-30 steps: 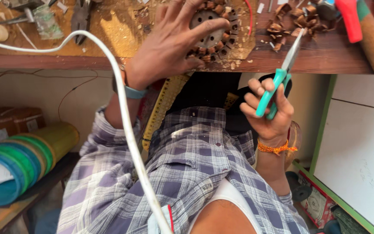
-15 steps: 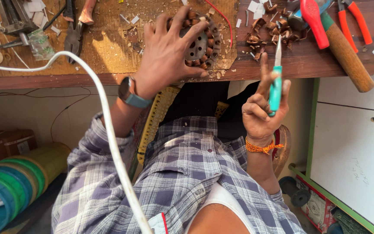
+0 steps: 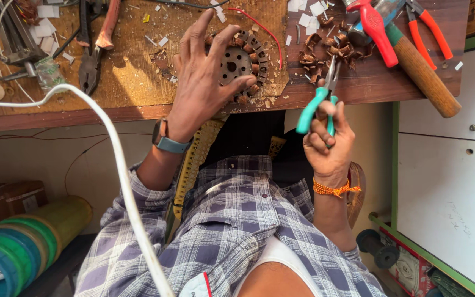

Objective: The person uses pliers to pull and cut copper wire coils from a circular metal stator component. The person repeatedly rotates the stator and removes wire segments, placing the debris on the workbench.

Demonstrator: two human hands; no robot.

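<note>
My left hand [image 3: 204,77] lies spread over a round metal motor stator [image 3: 237,63] with copper windings, which rests on a brown board [image 3: 133,71] at the bench's front edge. My right hand [image 3: 328,140] holds small pliers with teal handles [image 3: 317,104]; their jaws point up toward a heap of cut copper wire scraps [image 3: 325,49]. A smartwatch sits on my left wrist and an orange thread band on my right wrist.
Red-handled pliers [image 3: 427,25], a red-handled tool [image 3: 372,25] and a wooden handle [image 3: 421,71] lie at the bench's right. Dark pliers [image 3: 86,66] lie at the left. A white cable [image 3: 122,170] crosses in front. Coloured rolls [image 3: 23,242] are stored below left, a white cabinet [image 3: 446,181] right.
My right hand has shifted its grip on the teal pliers and swung their jaws toward the bench. The view has tilted, so more of the bench top shows. My left hand stays on the stator.
</note>
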